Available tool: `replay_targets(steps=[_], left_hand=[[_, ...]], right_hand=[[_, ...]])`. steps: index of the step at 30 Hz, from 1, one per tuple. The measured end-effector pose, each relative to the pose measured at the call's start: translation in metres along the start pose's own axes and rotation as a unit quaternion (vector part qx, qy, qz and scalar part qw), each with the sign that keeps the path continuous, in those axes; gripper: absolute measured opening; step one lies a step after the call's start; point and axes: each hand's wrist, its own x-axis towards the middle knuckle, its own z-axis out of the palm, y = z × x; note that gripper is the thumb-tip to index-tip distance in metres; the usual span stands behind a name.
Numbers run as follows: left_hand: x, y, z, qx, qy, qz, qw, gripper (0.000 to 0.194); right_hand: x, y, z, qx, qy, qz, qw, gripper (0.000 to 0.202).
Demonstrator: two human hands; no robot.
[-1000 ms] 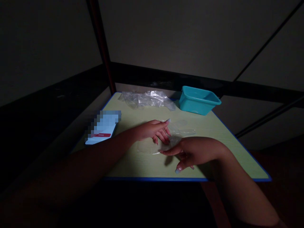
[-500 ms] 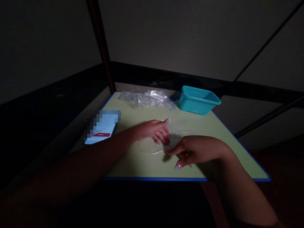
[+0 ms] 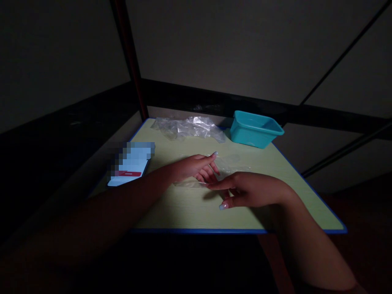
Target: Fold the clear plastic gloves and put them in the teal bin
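A clear plastic bag lies flat on the pale table, partly covered by both hands. My left hand rests over the bag's left part, thumb stretched out and fingers loosely curved apart. My right hand comes in from the right, its index finger reaching to the bag's near edge by the left fingertips. Its thumb stands apart from the index finger, and the other fingers are mostly hidden beneath the hand. Neither hand visibly grips the bag.
Crumpled clear plastic bags lie along the far edge. A turquoise basket stands at the back right corner. A phone with a lit screen lies at the left edge beside my left forearm. Dark walls rise behind the table.
My right hand has moved slightly away from me and to the left. The bag's near edge has shifted farther from me, as if folded or pushed up. My left hand has barely moved.
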Motion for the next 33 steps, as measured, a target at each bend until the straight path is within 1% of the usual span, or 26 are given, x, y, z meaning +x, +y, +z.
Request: replay_targets(steps=[6,9,17,20,23,25,28,31,33], left_hand=[[0.002,0.000,0.001,-0.001,0.022,-0.002,1.000,0.063],[0.001,0.001,0.001,-0.001,0.028,0.000,1.000,0.063],[0.001,0.001,-0.001,-0.001,-0.001,-0.015,1.000,0.066],[0.002,0.000,-0.001,-0.001,-0.013,-0.010,1.000,0.067],[0.002,-0.001,-0.001,0.001,-0.005,0.000,1.000,0.066],[0.002,-0.001,-0.001,0.002,-0.008,0.003,1.000,0.066],[0.003,-0.003,-0.003,-0.002,-0.017,0.002,1.000,0.066],[0.005,-0.005,-0.004,-0.004,-0.006,0.001,1.000,0.066],[0.006,-0.006,-0.004,-0.008,0.003,0.005,1.000,0.067]], right_hand=[[0.001,0.002,0.001,-0.001,0.044,0.022,0.999,0.051],[0.001,0.003,0.001,0.000,0.054,0.028,0.998,0.050],[0.003,0.006,0.002,-0.017,0.064,0.021,0.998,0.046],[0.006,0.006,0.003,-0.022,0.081,0.025,0.996,0.044],[0.009,0.002,0.006,-0.060,0.110,0.055,0.991,0.032],[0.011,-0.002,0.010,-0.098,0.123,0.078,0.984,0.027],[0.014,-0.008,0.016,-0.159,0.140,0.085,0.974,0.029],[0.018,-0.011,0.022,-0.219,0.155,0.084,0.960,0.034],[0.021,-0.011,0.024,-0.243,0.153,0.079,0.955,0.036]])
